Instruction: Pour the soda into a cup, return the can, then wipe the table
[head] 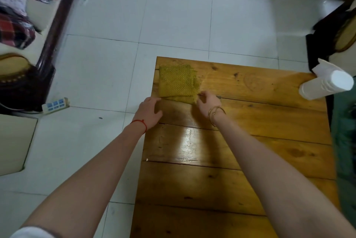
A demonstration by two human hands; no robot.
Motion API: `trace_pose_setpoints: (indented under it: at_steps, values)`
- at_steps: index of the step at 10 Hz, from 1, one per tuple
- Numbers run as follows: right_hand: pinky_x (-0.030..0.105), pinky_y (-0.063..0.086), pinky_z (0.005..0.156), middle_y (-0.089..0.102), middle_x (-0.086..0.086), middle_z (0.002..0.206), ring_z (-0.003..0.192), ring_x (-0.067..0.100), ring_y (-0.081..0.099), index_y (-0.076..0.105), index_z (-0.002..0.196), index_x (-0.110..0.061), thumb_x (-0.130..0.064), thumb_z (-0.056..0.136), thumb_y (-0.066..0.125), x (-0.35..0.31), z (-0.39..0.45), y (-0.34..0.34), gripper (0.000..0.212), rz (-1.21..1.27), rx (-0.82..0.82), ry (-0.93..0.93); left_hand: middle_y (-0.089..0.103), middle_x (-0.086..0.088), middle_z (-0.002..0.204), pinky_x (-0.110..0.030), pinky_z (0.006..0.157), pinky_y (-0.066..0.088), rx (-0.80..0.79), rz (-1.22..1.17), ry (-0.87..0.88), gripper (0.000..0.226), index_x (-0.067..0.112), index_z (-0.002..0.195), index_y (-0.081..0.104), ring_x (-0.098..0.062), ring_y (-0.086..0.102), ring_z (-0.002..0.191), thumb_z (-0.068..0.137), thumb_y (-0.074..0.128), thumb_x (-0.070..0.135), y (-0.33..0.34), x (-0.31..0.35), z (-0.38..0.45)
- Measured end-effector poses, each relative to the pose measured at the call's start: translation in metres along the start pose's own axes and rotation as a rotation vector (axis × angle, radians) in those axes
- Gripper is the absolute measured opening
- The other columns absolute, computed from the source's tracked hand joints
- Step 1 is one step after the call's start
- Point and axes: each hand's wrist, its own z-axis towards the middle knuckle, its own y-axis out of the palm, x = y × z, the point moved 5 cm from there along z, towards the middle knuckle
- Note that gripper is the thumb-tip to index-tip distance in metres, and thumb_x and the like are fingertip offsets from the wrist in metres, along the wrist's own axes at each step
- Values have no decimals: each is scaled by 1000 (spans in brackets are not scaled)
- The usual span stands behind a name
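At the table's [231, 160] far left corner, both open hands, left [149, 111] and right [208, 102], empty beside the folded yellow cloth [178, 83].

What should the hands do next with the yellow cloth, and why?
Probably close the right hand on the near edge of the yellow cloth and start wiping. The cloth lies flat at the wooden table's far left corner, both hands sit at its near edge, and the left hand looks open. No can or cup shows.

cloth [176, 83] on table's [240, 151] far-left corner, cups [325, 85] far-right edge
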Motion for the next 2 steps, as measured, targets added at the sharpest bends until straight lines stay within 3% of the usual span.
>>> trace_pose_setpoints:
  at_steps: [2]
  values:
    - [41,35,112,43,10,148,135,29,39,41,144,-16,-33,97,48,24,-53,-23,51,-307,53,-207,52,-9,137,-48,103,44,88,159,91,45,14,136,49,-29,48,124,93,57,23,-12,22,-68]
